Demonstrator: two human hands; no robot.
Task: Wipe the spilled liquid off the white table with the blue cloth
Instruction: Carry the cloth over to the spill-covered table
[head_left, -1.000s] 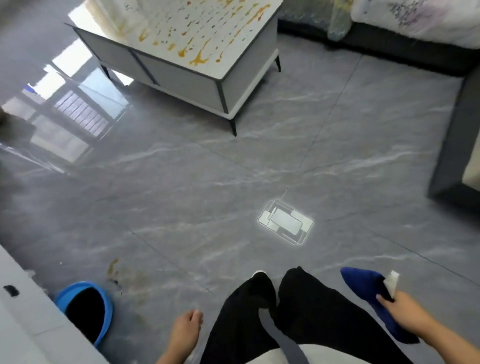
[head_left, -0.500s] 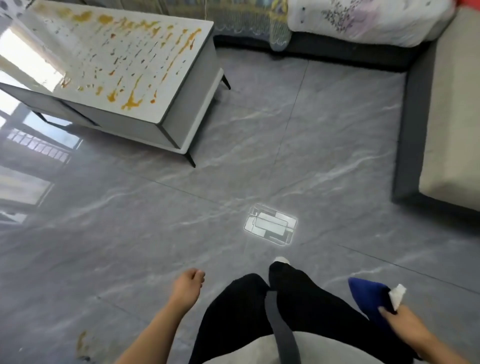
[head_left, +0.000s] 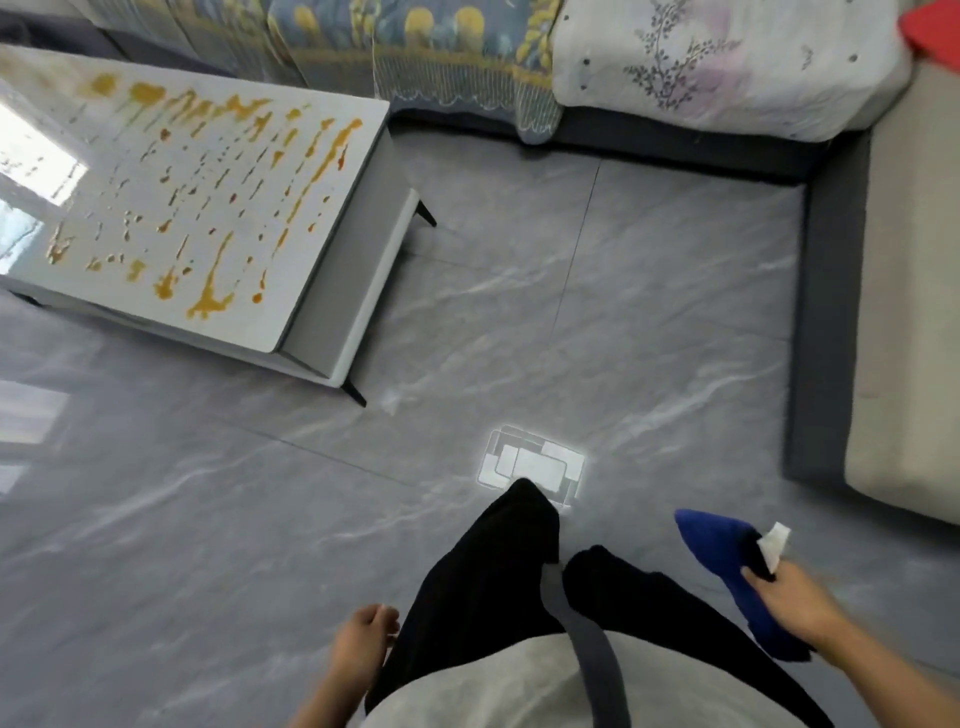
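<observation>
The right hand (head_left: 789, 597) is pinching the blue cloth (head_left: 727, 551) at four o'clock, fingers curled round its bunched middle, while the left hand (head_left: 363, 644) is hanging loosely curled at six o'clock, holding nothing. The white table (head_left: 332, 291) is sitting well apart at ten o'clock, its glossy top streaked with orange spilled liquid (head_left: 210, 291) in long runs and scattered drops. Judging from this, a bunched cloth may only be smearing those runs, and strokes toward the near edge could be pushing liquid onto the grey floor (head_left: 519, 312). The cloth is looking dark, soft and folded, a white tag (head_left: 774, 543) showing.
</observation>
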